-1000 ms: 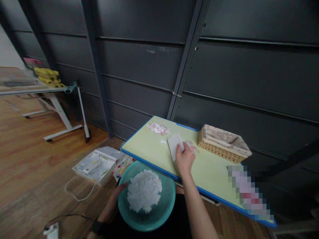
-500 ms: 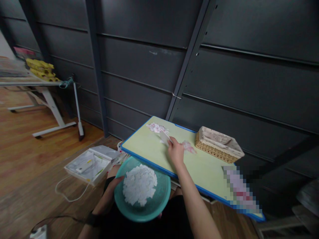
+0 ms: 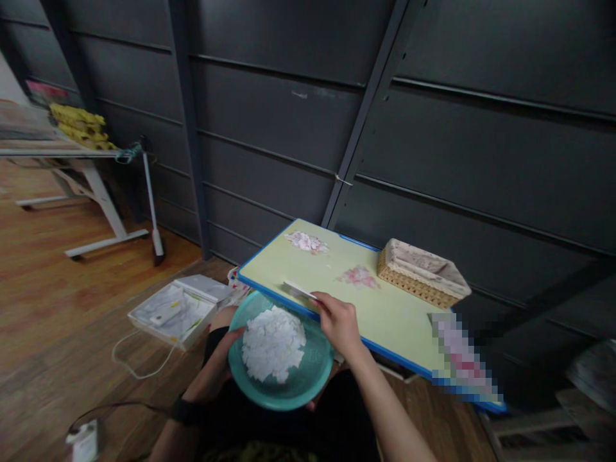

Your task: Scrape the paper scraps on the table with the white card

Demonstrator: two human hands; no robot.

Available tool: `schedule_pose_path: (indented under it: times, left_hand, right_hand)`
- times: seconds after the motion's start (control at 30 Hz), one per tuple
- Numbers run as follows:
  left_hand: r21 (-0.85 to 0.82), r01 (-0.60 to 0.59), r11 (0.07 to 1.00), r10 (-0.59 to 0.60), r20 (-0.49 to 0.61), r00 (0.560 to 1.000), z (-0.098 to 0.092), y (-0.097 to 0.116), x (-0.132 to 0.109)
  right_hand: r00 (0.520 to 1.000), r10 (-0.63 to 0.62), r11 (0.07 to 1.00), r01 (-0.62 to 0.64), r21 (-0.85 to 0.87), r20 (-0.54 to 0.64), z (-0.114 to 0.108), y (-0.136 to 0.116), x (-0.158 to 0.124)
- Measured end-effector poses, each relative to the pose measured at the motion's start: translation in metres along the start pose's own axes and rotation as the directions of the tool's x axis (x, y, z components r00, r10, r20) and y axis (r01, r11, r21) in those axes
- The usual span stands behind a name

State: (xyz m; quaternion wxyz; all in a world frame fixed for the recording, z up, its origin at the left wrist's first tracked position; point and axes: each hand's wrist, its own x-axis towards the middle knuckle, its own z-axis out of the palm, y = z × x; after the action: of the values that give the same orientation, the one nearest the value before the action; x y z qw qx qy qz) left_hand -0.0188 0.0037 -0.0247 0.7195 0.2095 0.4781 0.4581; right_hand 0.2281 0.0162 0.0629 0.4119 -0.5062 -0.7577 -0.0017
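My right hand pinches a flat white card at the near blue edge of the pale green table. The card lies nearly level, just above the teal bowl, which is heaped with white paper scraps. My left hand grips the bowl's left rim and keeps it below the table edge, over my lap. Two small piles of pinkish scraps lie on the tabletop.
A wicker basket stands at the table's back right against the dark panelled wall. On the wooden floor to the left lie an open white box with a cable and a power strip. A white-legged table stands far left.
My right hand has drawn the card back from the middle of the tabletop to its near edge above the bowl. The bowl has stayed under the edge.
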Motion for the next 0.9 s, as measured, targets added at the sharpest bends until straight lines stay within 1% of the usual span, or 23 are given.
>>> schedule_pose_path:
  times: [0.1,0.17,0.27,0.33,0.37,0.43,0.5,0.6,0.67,0.73,0.8,0.83,0.9]
  left_hand:
    - [-0.001,0.064,0.998,-0.064,0.056,0.996,0.010,0.005,-0.006]
    - [-0.009,0.074,0.997,-0.073,0.057,0.996,0.015,0.009,-0.009]
    - [-0.005,0.065,0.998,-0.065,0.049,0.997,0.014,0.011,-0.009]
    - [0.003,0.064,0.998,-0.064,0.039,0.997,0.011,0.011,-0.007]
    - [0.007,0.065,0.998,-0.065,0.031,0.997,0.010,0.011,-0.006]
    - [0.008,0.065,0.998,-0.065,0.023,0.998,0.010,0.013,-0.006]
    - [0.003,0.064,0.998,-0.064,0.031,0.997,0.012,0.015,-0.010]
    - [-0.019,0.037,0.999,-0.036,0.070,0.997,0.018,0.018,-0.016]
    - [-0.022,0.033,0.999,-0.031,0.098,0.995,0.020,0.018,-0.019]
    - [-0.021,0.046,0.999,-0.043,0.123,0.991,0.019,0.017,-0.018]
    - [-0.022,0.070,0.997,-0.066,0.132,0.989,0.016,0.014,-0.015]
    - [-0.027,0.080,0.996,-0.075,0.131,0.989,0.014,0.013,-0.012]
    - [-0.040,0.107,0.993,-0.101,0.135,0.986,0.011,0.010,-0.007]
  right_hand:
    - [1.000,-0.027,0.998,0.027,0.056,0.001,-0.003,-0.006,-0.006]
    - [1.000,-0.017,0.995,0.018,0.097,-0.005,-0.005,-0.007,-0.007]
    - [0.996,0.059,0.991,-0.049,0.123,-0.072,-0.008,-0.005,-0.005]
    - [0.986,0.096,0.992,-0.084,0.095,-0.133,-0.009,-0.003,-0.004]
    - [0.985,0.096,0.994,-0.086,0.070,-0.146,-0.009,-0.003,-0.005]
    - [0.990,0.065,0.998,-0.062,0.027,-0.129,-0.008,-0.004,-0.007]
    - [0.995,0.039,0.999,-0.037,0.018,-0.087,-0.007,-0.009,-0.011]
    - [0.997,0.054,0.998,-0.052,0.041,-0.053,-0.008,-0.015,-0.015]
    - [0.991,0.101,0.995,-0.100,0.014,-0.084,-0.011,-0.013,-0.009]
    - [0.969,0.170,0.980,-0.186,-0.077,-0.177,-0.017,-0.005,0.005]
    - [0.931,0.237,0.932,-0.299,-0.206,-0.279,-0.022,0.009,0.024]
    - [0.918,0.258,0.900,-0.342,-0.270,-0.300,-0.024,0.016,0.034]
    - [0.904,0.307,0.837,-0.406,-0.367,-0.299,-0.025,0.028,0.050]
